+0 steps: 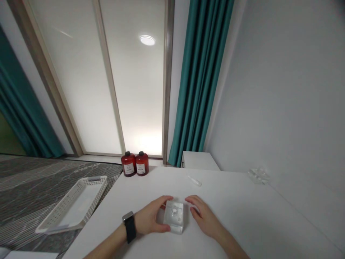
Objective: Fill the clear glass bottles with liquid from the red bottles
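A clear, block-shaped container (174, 216) with a round detail on its top rests on the white table. My left hand (151, 217), with a dark-banded watch on its wrist, grips its left side, thumb at the near edge and fingers at the far corner. To the right of the block, my right hand (203, 216) is apart from it, thumb and fingers separated and nothing between them. Beyond the hands lies a small clear tube-like piece (195, 180); its exact kind is hard to make out.
Two red bottles (134, 163) with black caps stand at the table's far left corner. Crumpled clear plastic (258, 176) lies at the far right by the wall. Left of the white table (229, 230), a white perforated basket (94, 205) sits lower down. A white cabinet (201, 160) adjoins the far edge.
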